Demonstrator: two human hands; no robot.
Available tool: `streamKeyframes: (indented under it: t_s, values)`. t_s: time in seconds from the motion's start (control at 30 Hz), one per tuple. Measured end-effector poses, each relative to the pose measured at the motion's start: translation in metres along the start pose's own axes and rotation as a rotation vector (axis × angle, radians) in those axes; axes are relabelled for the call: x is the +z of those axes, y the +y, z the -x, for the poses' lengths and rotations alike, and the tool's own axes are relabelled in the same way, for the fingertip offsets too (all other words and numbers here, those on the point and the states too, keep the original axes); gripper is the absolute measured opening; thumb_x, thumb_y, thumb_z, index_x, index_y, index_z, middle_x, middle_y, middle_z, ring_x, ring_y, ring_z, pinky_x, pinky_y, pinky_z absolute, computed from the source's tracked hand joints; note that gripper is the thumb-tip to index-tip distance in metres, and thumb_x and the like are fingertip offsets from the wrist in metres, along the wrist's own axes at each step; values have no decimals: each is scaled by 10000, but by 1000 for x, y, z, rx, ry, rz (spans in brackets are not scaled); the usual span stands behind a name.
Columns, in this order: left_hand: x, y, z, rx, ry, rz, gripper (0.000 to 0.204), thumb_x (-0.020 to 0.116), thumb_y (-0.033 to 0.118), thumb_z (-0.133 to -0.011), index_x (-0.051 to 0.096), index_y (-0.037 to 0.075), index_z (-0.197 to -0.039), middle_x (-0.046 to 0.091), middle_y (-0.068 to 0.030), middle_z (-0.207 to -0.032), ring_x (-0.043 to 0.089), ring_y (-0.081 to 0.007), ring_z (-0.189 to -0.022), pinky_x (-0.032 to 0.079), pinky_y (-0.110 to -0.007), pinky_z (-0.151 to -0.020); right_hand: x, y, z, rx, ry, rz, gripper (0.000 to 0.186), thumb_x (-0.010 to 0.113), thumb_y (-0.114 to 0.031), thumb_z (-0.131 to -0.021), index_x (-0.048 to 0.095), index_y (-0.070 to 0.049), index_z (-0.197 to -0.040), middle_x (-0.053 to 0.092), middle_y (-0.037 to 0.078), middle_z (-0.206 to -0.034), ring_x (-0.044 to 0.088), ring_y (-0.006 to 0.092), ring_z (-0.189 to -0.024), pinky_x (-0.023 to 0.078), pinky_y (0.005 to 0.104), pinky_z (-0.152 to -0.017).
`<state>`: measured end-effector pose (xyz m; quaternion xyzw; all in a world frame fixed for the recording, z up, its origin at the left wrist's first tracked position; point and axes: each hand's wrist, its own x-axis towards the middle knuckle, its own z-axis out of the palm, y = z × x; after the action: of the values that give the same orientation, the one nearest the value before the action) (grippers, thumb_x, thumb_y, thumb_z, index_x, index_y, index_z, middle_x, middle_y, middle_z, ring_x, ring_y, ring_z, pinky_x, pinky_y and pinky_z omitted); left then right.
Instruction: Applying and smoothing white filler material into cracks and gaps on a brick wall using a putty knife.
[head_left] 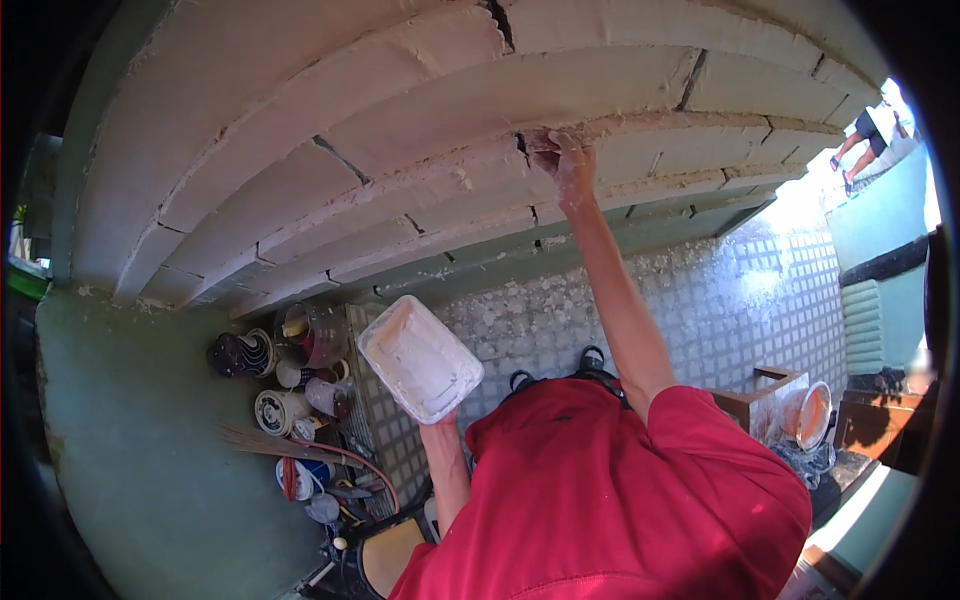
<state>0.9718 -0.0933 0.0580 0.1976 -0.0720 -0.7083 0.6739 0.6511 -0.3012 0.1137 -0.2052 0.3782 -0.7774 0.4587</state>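
My left hand [440, 420] holds up a white rectangular plastic tub [428, 408] from beneath, its fingers mostly hidden under it. White paste coats the tub's inside. My right arm stretches forward to a wall of pale blocks [430, 100]. There my right hand [571, 168], dusted white, is closed and pressed against a rough, paste-smeared ledge, beside a dark gap [521, 146] between two blocks. Whatever its fingers may hold is too small and hidden to make out.
Along the green wall [150, 420] on the left stand several buckets [280, 410], cups and tools. A grey checked tile floor [540, 290] lies below, splashed white. At right are an orange-lined bucket [806, 415] and a wooden frame [755, 400]. Another person [868, 135] stands far right.
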Motion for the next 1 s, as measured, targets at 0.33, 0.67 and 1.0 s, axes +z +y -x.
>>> streamKeyframes:
  t_s: [0.33,0.67,1.0]
  values:
    - [6,-9,0,-18,-12,-28,570,433,487,-1011,421,167,-1482,523,-84,-1450,563,-329,-1252,464,-525,-1062,35,-31,2,-142,-222,88,204,633,-170,-876,652,-29,-1022,698,96,-891,693,175,-758,610,329,-622]
    - [11,-26,-14,12,-10,-122,593,412,508,-1013,398,166,-1497,503,-93,-1468,555,-348,-1258,465,-527,-1060,12,-2,-31,-48,43,22,171,623,-164,-865,691,-12,-905,701,99,-828,701,190,-718,610,344,-643]
    - [10,-38,-24,-22,-14,-129,612,378,527,-1019,356,172,-1517,500,-73,-1470,568,-311,-1249,505,-508,-1023,-10,-24,21,31,-233,65,265,689,-204,-880,686,-32,-1082,708,59,-922,686,136,-779,591,305,-654]
